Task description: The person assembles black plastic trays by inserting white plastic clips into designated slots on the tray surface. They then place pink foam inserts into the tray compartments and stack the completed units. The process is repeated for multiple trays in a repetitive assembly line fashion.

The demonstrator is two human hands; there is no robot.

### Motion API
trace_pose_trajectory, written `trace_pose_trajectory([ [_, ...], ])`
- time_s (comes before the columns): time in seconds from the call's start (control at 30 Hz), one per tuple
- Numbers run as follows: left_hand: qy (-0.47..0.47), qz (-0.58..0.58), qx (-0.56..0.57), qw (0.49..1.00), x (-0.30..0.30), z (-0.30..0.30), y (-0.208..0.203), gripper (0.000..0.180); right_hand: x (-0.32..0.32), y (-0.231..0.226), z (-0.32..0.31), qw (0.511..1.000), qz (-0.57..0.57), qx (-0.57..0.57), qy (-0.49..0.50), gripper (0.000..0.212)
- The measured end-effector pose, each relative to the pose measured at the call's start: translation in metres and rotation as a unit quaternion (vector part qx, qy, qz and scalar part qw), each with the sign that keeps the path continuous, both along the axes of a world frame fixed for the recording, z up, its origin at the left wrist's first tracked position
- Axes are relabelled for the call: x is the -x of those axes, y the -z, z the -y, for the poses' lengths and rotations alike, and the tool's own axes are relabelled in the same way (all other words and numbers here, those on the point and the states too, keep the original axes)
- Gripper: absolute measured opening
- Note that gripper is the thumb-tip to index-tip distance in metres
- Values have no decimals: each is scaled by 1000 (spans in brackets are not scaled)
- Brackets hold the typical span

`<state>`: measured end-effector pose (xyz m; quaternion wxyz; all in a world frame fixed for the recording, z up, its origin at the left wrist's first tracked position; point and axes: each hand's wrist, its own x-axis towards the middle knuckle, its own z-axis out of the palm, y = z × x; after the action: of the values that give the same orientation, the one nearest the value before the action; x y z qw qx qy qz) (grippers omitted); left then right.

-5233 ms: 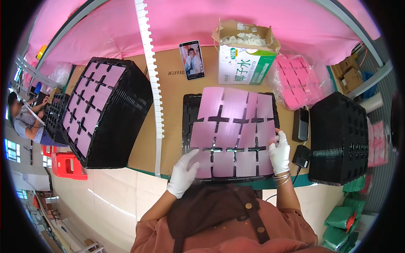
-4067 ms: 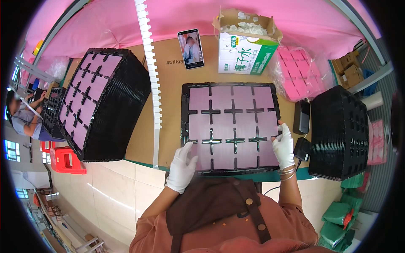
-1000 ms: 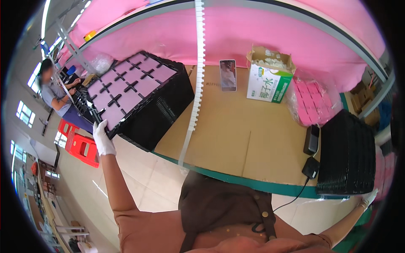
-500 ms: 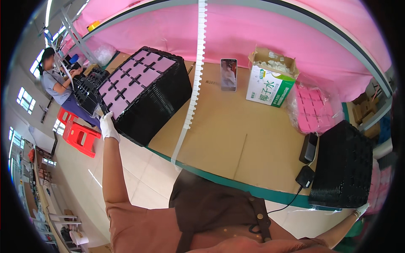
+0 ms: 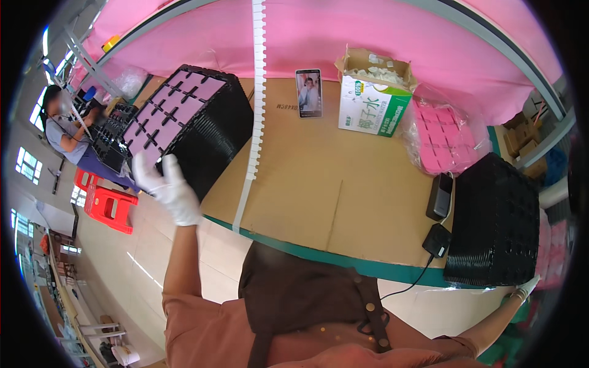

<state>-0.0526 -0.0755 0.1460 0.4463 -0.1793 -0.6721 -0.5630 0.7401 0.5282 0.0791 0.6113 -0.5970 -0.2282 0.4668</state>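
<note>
My left hand (image 5: pixel 167 189), in a white glove, is raised with its fingers spread and nothing in them. Behind it, at the table's left end, stands a tall stack of black plastic trays (image 5: pixel 224 132) with a pink sheet (image 5: pixel 188 98) showing through the top frame. I cannot tell whether the fingertips touch it. My right hand (image 5: pixel 527 288), also white-gloved, is at the lower corner of a second stack of black trays (image 5: pixel 491 227) at the table's right end. Its fingers are mostly hidden at that corner.
A brown-topped table (image 5: pixel 294 184) has a white notched strip (image 5: pixel 253 122) running across it. On it are a phone (image 5: pixel 309 93), an open carton (image 5: pixel 374 101) of small white pieces, bagged pink sheets (image 5: pixel 445 135) and a black adapter (image 5: pixel 437 240). Red stools (image 5: pixel 110 205) and a co-worker (image 5: pixel 64 135) are at left.
My left hand has let go of the left stack's near corner and come back toward me, fingers spreading. My right hand stays by the right stack. The whole view has shifted slightly.
</note>
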Motion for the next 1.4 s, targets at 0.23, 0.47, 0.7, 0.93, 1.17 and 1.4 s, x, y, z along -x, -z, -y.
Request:
trace_pose_trajectory([
  [0.23,377,-13,296,878,-125,-177,41,47,-36,-3,-12,993,95,-1,-69,87],
  [0.47,667,273,459,520,-231,-295,49,59,3,-49,11,990,-35,17,-138,83],
  [0.7,758,469,335,306,-316,-348,64,102,-9,-70,6,975,-95,-2,-201,77],
  [0.93,773,540,208,259,-353,-359,17,101,-49,-75,-5,918,-164,-61,-355,68],
  [1.17,668,589,248,380,-328,-365,-10,119,-27,-66,96,944,-55,-72,-317,77],
  [1.4,684,520,240,453,-275,-301,29,107,123,-66,232,974,-130,-95,-161,79],
])
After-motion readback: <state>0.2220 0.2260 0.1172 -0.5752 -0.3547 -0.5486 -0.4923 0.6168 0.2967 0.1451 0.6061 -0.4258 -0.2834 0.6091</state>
